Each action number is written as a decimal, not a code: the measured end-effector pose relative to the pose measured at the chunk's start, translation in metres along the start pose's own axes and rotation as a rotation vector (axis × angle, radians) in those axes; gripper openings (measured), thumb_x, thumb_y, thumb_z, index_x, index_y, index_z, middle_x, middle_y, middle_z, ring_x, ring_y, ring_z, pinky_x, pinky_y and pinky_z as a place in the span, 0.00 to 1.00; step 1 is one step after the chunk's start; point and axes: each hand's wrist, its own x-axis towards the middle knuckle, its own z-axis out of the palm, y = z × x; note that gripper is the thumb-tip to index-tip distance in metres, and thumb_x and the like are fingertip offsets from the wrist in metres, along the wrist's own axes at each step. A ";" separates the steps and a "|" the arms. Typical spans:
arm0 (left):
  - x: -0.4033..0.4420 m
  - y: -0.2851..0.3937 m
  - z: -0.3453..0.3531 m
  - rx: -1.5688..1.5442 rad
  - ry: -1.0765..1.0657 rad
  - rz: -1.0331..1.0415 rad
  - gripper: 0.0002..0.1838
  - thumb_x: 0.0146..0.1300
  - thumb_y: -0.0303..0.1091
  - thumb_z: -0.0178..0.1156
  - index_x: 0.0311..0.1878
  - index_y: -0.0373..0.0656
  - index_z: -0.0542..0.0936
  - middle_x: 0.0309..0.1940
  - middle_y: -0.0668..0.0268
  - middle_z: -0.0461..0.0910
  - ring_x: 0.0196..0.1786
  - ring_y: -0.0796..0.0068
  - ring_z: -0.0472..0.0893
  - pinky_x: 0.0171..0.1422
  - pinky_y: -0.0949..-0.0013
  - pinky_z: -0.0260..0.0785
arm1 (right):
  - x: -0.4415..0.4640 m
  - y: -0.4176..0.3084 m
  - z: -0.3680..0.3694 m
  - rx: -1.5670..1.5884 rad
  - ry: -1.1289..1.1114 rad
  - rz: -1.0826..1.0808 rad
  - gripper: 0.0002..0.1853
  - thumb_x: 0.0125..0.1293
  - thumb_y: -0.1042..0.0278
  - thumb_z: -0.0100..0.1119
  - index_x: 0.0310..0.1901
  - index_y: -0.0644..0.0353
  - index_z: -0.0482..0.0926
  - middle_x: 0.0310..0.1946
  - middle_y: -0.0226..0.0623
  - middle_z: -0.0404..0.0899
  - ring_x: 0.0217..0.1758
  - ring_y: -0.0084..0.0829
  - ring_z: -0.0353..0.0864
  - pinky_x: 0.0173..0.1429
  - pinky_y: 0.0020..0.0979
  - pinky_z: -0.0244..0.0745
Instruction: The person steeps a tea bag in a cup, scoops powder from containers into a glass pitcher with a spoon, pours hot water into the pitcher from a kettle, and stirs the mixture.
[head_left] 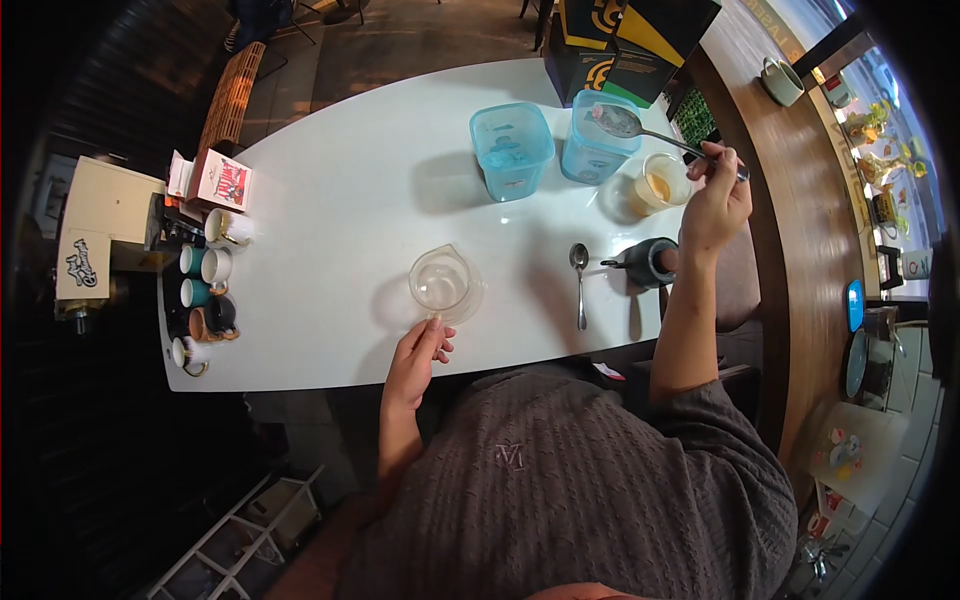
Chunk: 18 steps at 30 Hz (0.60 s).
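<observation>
My right hand (720,200) is closed on the handle of a large metal spoon (622,122). Its bowl is over the right blue plastic container (590,165), carrying a little of something pale and pinkish. To the left stands a second blue container (515,180), with some contents at the bottom. At the table's near side, my left hand (415,365) pinches the near edge or handle of a clear glass jug (440,280), which looks empty. Below my right hand is a clear cup (660,185) with light brown contents.
A small spoon (580,285) lies beside a dark pot (650,262) near my right forearm. Several mugs (215,265) and a box (220,180) line the table's left edge. Black and yellow boxes (625,50) stand at the back. A wooden counter (790,250) borders the right.
</observation>
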 end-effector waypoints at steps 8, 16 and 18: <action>0.022 0.013 0.024 0.123 -0.144 0.039 0.20 0.74 0.46 0.48 0.43 0.37 0.79 0.36 0.69 0.77 0.37 0.82 0.72 0.42 0.74 0.67 | -0.057 -0.049 -0.004 0.105 -0.093 0.041 0.18 0.77 0.64 0.39 0.40 0.69 0.77 0.22 0.32 0.72 0.25 0.19 0.69 0.34 0.22 0.62; 0.029 0.030 0.037 0.094 -0.159 0.046 0.21 0.74 0.48 0.48 0.43 0.38 0.79 0.35 0.70 0.77 0.36 0.83 0.72 0.42 0.76 0.66 | -0.115 -0.052 -0.022 -0.002 -0.522 -0.181 0.15 0.77 0.65 0.40 0.40 0.65 0.76 0.23 0.32 0.76 0.28 0.25 0.70 0.39 0.26 0.64; 0.028 0.031 0.035 0.077 -0.151 0.048 0.21 0.75 0.48 0.48 0.43 0.38 0.79 0.34 0.70 0.77 0.36 0.83 0.72 0.42 0.76 0.66 | -0.119 -0.054 -0.023 -0.174 -0.670 -0.481 0.14 0.75 0.63 0.45 0.37 0.60 0.79 0.23 0.26 0.80 0.31 0.29 0.67 0.45 0.31 0.62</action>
